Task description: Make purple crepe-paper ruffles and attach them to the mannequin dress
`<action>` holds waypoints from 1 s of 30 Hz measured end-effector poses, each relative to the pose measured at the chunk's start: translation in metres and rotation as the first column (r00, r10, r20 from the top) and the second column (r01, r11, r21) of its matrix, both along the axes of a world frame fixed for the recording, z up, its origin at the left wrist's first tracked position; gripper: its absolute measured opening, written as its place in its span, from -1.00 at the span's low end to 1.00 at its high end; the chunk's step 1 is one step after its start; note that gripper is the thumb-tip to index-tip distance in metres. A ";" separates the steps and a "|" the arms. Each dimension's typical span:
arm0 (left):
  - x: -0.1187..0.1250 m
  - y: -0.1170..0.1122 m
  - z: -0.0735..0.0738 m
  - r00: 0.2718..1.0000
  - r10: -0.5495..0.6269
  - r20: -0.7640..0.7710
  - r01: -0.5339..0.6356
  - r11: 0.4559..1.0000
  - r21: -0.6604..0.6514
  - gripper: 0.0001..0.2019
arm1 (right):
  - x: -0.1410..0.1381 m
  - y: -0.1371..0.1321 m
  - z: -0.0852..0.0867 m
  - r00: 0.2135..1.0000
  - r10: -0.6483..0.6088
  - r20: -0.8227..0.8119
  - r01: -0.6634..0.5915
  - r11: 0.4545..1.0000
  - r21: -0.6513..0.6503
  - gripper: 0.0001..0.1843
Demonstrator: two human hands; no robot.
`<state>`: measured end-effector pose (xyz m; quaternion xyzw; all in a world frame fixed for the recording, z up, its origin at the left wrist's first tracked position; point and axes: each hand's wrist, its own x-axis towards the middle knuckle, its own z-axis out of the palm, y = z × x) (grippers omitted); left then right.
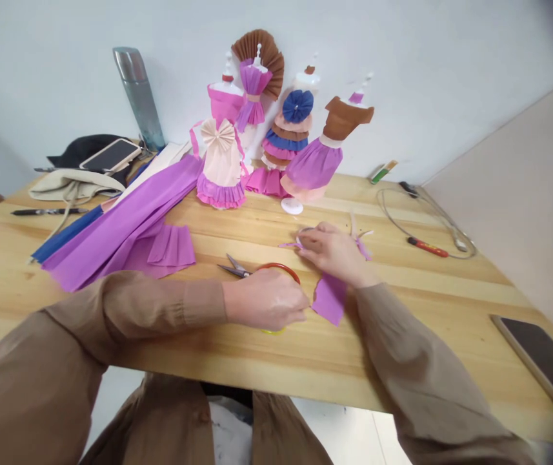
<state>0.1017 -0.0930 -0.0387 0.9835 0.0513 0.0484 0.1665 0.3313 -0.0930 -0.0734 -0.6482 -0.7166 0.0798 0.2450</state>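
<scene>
My left hand (266,300) is closed over the scissors (240,268), covering part of their red and yellow handles; the blades lie apart, pointing left. Its fingertips are pinched together just left of a purple crepe paper piece (330,300), and what they hold is too small to tell. My right hand (337,252) curls its fingers onto a small, pale round thing (304,234), perhaps a tape roll, mostly hidden. Thin purple scraps (363,248) lie on either side of that hand.
Paper-dressed mini mannequins (221,155) stand along the wall. Purple crepe sheets (126,206) spread at the left, near a bottle (139,97), a pen (48,212) and a phone (111,155). A cable (450,226) and a second phone (542,361) lie on the right of the wooden table (199,349).
</scene>
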 end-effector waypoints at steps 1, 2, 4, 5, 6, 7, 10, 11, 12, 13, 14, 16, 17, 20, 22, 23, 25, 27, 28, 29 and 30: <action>0.002 -0.003 0.001 0.999 -0.034 -0.026 0.034 0.999 0.008 -0.76 | -0.006 0.003 -0.001 1.000 0.013 0.008 -0.013 1.000 -0.010 -0.84; 0.004 -0.006 0.001 0.996 -0.061 -0.065 0.063 0.998 0.016 -0.77 | -0.009 0.005 -0.001 1.000 0.020 0.018 -0.020 1.000 -0.016 -0.86; 0.006 -0.010 0.001 0.985 -0.099 -0.143 0.104 0.994 0.029 -0.79 | -0.002 0.004 0.004 1.000 -0.001 -0.017 0.000 1.000 -0.006 -0.81; 0.006 -0.011 0.002 0.980 -0.112 -0.167 0.119 0.992 0.033 -0.80 | 0.007 0.001 0.007 0.999 -0.027 -0.046 0.027 1.000 0.004 -0.80; 0.006 -0.011 0.002 0.978 -0.117 -0.175 0.125 0.991 0.037 -0.80 | 0.018 -0.002 0.011 0.990 -0.085 -0.115 0.089 0.995 0.035 -0.80; 0.006 -0.010 0.003 0.978 -0.115 -0.172 0.124 0.991 0.042 -0.80 | 0.031 -0.006 0.015 0.968 -0.168 -0.188 0.182 0.981 0.061 -0.82; 0.009 0.000 0.006 0.986 -0.067 -0.150 0.078 0.995 0.070 -0.79 | 0.070 -0.019 0.021 0.877 -0.421 -0.232 0.454 0.884 0.113 -0.78; 0.012 0.005 0.008 0.988 -0.044 -0.151 0.056 0.995 0.078 -0.78 | 0.080 -0.023 0.022 0.850 -0.481 -0.214 0.512 0.851 0.121 -0.77; 0.016 0.011 0.009 0.988 -0.014 -0.153 0.027 0.996 0.083 -0.77 | 0.089 -0.026 0.021 0.821 -0.541 -0.184 0.565 0.816 0.124 -0.80; 0.020 0.017 0.009 0.987 0.024 -0.160 -0.010 0.996 0.084 -0.77 | 0.096 -0.029 0.020 0.802 -0.579 -0.145 0.595 0.796 0.114 -0.84; 0.026 0.024 0.008 0.989 0.062 -0.138 -0.049 0.994 0.093 -0.76 | 0.100 -0.031 0.019 0.784 -0.611 -0.111 0.621 0.776 0.110 -0.88; 0.039 0.039 0.003 0.985 0.145 -0.089 -0.136 0.986 0.096 -0.77 | 0.103 -0.032 0.018 0.764 -0.643 -0.052 0.645 0.757 0.110 -0.86; 0.046 0.046 -0.001 0.986 0.160 -0.054 -0.154 0.983 0.099 -0.74 | 0.102 -0.031 0.018 0.762 -0.647 -0.032 0.646 0.756 0.111 -0.81; 0.066 0.063 -0.017 0.987 0.157 0.024 -0.158 0.981 0.109 -0.66 | 0.093 -0.028 0.018 0.793 -0.609 0.011 0.607 0.791 0.081 -0.73; 0.074 0.072 -0.028 0.985 0.169 0.022 -0.170 0.980 0.102 -0.67 | 0.087 -0.028 0.019 0.850 -0.527 0.026 0.527 0.850 -0.004 -0.72; 0.077 0.075 -0.032 0.984 0.175 0.019 -0.176 0.980 0.093 -0.69 | 0.084 -0.029 0.019 0.885 -0.465 0.027 0.466 0.883 -0.062 -0.74; 0.079 0.080 -0.037 0.981 0.194 0.012 -0.195 0.978 0.073 -0.72 | 0.079 -0.032 0.017 0.946 -0.324 0.014 0.321 0.929 -0.182 -0.81; 0.077 0.083 -0.039 0.975 0.222 0.012 -0.223 0.973 0.066 -0.72 | 0.075 -0.035 0.014 0.980 -0.197 -0.004 0.189 0.942 -0.276 -0.76; 0.075 0.084 -0.038 0.970 0.243 0.015 -0.243 0.967 0.069 -0.72 | 0.074 -0.036 0.012 0.989 -0.148 -0.011 0.138 0.942 -0.307 -0.72; 0.074 0.084 -0.037 0.963 0.269 0.024 -0.270 0.960 0.070 -0.71 | 0.073 -0.036 0.010 0.994 -0.111 -0.015 0.100 0.940 -0.326 -0.72; 0.072 0.082 -0.035 0.953 0.300 0.039 -0.302 0.951 0.064 -0.70 | 0.073 -0.036 0.009 0.996 -0.086 -0.017 0.075 0.939 -0.336 -0.76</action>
